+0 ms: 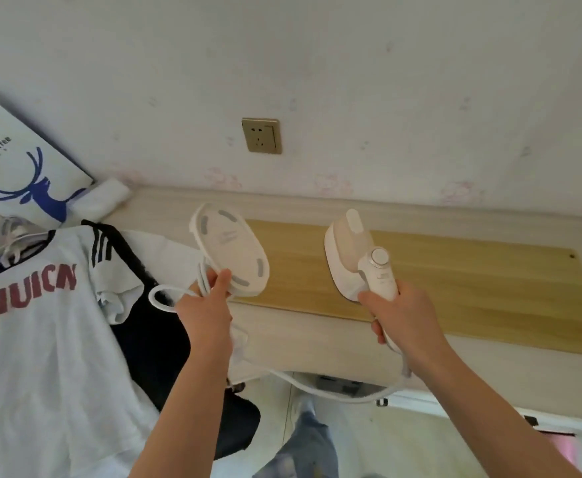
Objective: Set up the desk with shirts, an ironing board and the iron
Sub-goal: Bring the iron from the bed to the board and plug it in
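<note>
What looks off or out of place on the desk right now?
The white power cord sags off the pale desk's front edge in a loop between both hands, a possible snag. The dark shirt also spills over that edge. Nothing looks damaged or spilled.

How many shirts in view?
2: a white shirt with red lettering at the left on a hanger, and a black shirt partly under it beside the left hand. More may be hidden beneath.
</note>
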Demonstrator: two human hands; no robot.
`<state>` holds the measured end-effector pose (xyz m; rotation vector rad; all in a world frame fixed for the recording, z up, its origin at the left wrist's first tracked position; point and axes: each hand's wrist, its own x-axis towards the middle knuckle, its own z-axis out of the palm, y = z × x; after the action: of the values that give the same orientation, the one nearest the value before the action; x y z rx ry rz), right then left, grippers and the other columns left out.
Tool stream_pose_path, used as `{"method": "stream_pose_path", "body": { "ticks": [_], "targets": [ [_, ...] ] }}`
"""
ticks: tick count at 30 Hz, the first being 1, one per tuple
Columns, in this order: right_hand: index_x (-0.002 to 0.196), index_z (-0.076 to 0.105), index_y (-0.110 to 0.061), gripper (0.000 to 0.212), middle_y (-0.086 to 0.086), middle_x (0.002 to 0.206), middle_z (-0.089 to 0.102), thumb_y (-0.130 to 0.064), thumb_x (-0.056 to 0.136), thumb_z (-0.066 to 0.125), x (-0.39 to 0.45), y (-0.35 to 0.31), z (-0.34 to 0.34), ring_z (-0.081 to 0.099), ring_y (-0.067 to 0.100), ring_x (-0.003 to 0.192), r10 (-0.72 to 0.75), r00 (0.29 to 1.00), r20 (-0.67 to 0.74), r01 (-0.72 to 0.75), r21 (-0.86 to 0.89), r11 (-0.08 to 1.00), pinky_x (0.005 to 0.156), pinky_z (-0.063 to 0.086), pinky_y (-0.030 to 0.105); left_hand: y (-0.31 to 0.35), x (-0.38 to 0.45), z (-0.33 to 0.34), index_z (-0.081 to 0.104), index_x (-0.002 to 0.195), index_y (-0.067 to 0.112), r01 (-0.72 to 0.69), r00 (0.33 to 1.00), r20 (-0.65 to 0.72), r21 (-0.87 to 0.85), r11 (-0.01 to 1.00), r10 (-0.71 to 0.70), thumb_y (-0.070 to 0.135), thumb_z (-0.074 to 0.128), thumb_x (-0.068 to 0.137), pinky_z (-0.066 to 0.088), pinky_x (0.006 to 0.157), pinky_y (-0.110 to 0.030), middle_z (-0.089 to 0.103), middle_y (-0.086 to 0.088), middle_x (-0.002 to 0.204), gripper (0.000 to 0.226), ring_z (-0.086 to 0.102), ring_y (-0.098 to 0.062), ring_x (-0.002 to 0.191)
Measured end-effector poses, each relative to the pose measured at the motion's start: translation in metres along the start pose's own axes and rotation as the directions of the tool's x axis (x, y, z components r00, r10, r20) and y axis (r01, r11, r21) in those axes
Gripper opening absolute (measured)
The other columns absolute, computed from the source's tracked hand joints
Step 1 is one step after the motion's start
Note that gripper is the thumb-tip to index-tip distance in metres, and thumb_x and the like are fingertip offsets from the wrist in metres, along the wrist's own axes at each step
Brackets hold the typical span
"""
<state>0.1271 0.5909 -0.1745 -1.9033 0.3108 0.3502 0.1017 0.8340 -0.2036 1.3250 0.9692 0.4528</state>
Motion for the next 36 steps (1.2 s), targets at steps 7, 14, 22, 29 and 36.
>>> {"method": "stream_pose_path", "body": {
  "ticks": [7,14,22,29,36],
  "targets": [
    [0.076,0.06,-0.01,0.012,0.007,0.051,0.058,-0.021,0.078,0.065,0.043,-0.025,0.044,0.053,0.018,0.038,0.044,0.997,-0.067,-0.048,-0.05,0.998,0.045,0.044,0.029,0.008,0.081,0.024,0.07,0.09,0.012,0.042,0.998,0.037,0.17,0.985,-0.049,0.027,0.076,0.08,0.042,0.05,-0.028,0.07,-0.005,0.076,0.019,0.05,-0.013,0.048],
    [0.072,0.058,-0.01,0.013,0.006,0.048,0.055,-0.02,0.076,0.066,0.066,-0.032,0.05,0.052,0.021,0.041,0.094,0.993,-0.076,-0.098,-0.049,0.994,0.047,0.044,0.032,-0.005,0.107,0.049,0.071,0.094,0.014,0.086,0.99,0.092,0.188,0.978,-0.105,0.025,0.076,0.08,0.046,0.06,-0.029,0.072,-0.005,0.083,0.018,0.059,-0.016,0.061],
    [0.076,0.058,-0.008,0.013,0.005,0.051,0.054,-0.02,0.076,0.065,0.088,-0.031,0.037,0.05,0.02,0.04,0.119,0.989,-0.083,-0.124,-0.05,0.991,0.045,0.04,0.029,-0.026,0.112,0.072,0.067,0.081,0.022,0.121,0.979,0.129,0.263,0.957,-0.159,0.024,0.074,0.082,0.05,0.068,-0.035,0.073,-0.007,0.085,0.007,0.068,-0.023,0.081],
    [0.071,0.055,-0.009,0.014,0.004,0.047,0.051,-0.017,0.076,0.065,0.106,-0.03,0.028,0.048,0.019,0.038,0.127,0.989,-0.079,-0.133,-0.066,0.989,0.042,0.038,0.025,-0.051,0.109,0.098,0.07,0.102,0.012,0.256,0.924,0.203,0.299,0.919,-0.324,0.022,0.073,0.084,0.04,0.052,-0.028,0.073,-0.01,0.088,0.021,0.064,-0.022,0.073],
    [0.072,0.055,-0.009,0.012,0.005,0.049,0.052,-0.015,0.077,0.065,0.114,-0.019,0.023,0.048,0.018,0.037,0.154,0.985,-0.084,-0.159,-0.057,0.986,0.041,0.039,0.027,-0.069,0.094,0.118,0.068,0.103,0.012,0.345,0.806,0.343,0.388,0.854,-0.482,0.013,0.068,0.087,0.034,0.045,-0.021,0.075,-0.01,0.091,0.016,0.07,-0.023,0.076]
  ]
}}
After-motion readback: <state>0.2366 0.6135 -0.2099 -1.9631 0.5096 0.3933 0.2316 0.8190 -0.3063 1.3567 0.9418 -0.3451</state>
